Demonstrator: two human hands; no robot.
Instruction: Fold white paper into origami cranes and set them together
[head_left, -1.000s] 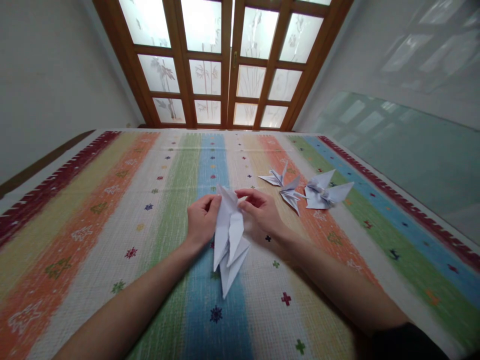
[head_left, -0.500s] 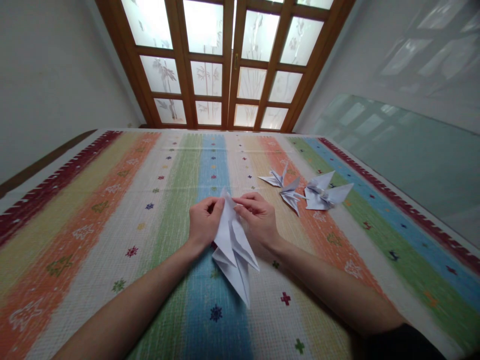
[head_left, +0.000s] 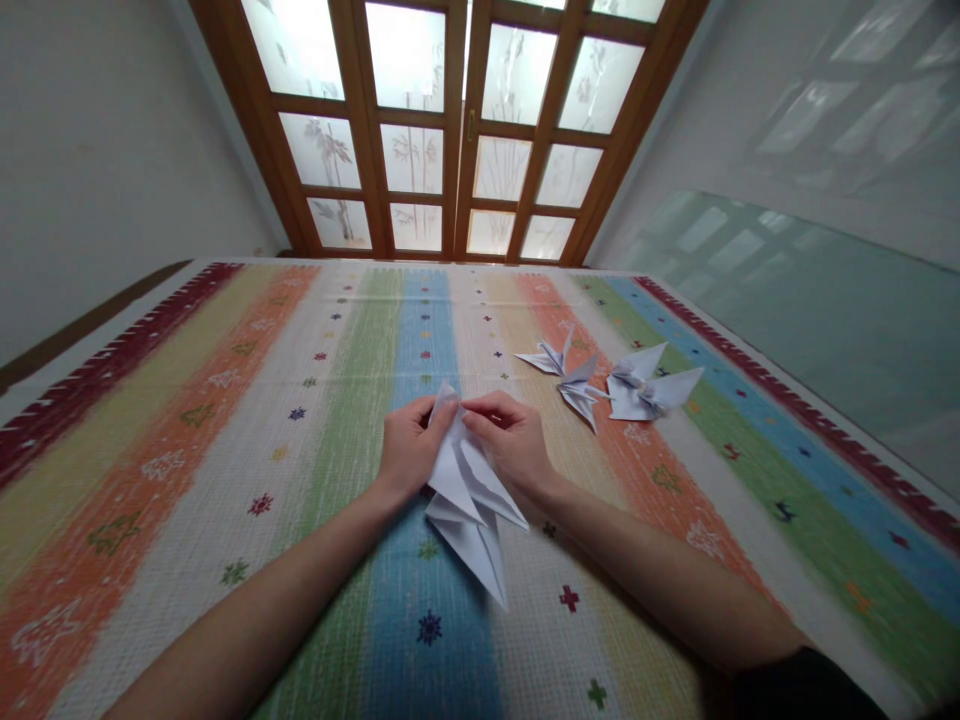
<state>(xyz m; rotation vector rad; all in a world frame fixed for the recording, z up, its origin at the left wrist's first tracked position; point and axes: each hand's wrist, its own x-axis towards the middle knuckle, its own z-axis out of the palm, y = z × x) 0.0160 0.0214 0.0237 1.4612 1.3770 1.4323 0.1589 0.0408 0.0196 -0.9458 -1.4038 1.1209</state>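
"Where's your paper?"

"The paper (head_left: pixel 452 470) is left of the cranes (head_left: pixel 634 402) and nearer me, above the cloth (head_left: pixel 187 520). I can't tell whether its low points touch down."

"How are you holding it?"

"Both hands are closed on it, thumb against finger, with no gap but the paper's thickness. My left fingers (head_left: pixel 437 428) clamp it near its narrow far end, probably to keep the layers together. My right fingers (head_left: pixel 499 403) pinch just beside them, likely because so small a part wants fine control."

"Why do the flaps hang toward you?"

"Held by that end, the loose points can spread freely, I'd say."

"And the cranes?"

"Bunched clear of my wrists, presumably so nothing crushes them."
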